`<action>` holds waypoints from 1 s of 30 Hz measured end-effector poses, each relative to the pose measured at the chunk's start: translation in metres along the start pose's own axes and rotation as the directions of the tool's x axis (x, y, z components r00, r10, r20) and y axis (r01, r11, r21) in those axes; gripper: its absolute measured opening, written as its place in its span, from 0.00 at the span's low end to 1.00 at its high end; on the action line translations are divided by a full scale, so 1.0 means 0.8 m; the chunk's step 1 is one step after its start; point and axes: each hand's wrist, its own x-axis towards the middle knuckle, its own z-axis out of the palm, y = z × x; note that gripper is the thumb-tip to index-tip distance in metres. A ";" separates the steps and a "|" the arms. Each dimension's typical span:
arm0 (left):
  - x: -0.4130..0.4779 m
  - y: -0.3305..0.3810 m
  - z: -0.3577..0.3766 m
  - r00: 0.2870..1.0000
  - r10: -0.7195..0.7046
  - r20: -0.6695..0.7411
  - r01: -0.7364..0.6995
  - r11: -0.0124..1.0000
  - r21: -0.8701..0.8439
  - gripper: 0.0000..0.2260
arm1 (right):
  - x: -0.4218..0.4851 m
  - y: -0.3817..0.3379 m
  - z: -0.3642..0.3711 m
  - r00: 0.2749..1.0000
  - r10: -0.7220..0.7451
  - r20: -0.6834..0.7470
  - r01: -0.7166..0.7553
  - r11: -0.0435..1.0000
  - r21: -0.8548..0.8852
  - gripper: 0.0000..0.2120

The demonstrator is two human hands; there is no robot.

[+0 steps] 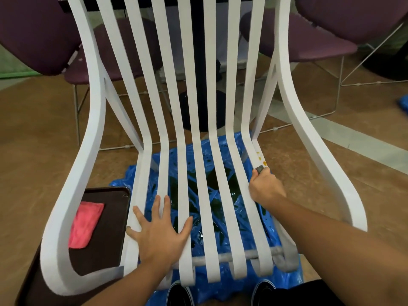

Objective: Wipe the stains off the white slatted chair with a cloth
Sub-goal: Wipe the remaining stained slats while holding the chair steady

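A slatted chair (97, 102) is standing mid-frame over a plastic sheet (123, 182). At lower left a folded cloth (86, 224) is lying on a tray (110, 239); padded chairs (37, 34) are standing behind.

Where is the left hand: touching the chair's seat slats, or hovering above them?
Touching. The head view shows the left hand spread flat on the white slatted chair, palm and fingers lying across its seat slats with no gap.

Chair (55, 239): white, matt, faintly grainy coat. Under it a blue sheet (223, 291): thin plastic film, glossy, crinkled, with wet-looking dark patches. Grey cloth (260, 168) in my right hand (265, 186): matt, mostly hidden. Pink cloth (85, 224): soft, fuzzy. Tray (110, 235): dark brown, smooth, low sheen. Floor (33, 140): wood-look, smooth. Purple chairs (33, 34): matt fabric, thin metal legs.
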 end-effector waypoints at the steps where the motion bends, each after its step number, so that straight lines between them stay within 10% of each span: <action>1: 0.001 -0.001 0.001 1.000 0.000 0.001 0.000 1.000 -0.001 0.43 | 0.008 -0.006 0.001 1.000 0.005 0.007 -0.005 1.000 -0.001 0.20; 30: 0.007 -0.003 0.003 1.000 0.004 0.011 -0.004 1.000 -0.007 0.42 | 0.146 -0.077 0.012 0.998 -0.046 0.051 0.040 0.994 0.103 0.23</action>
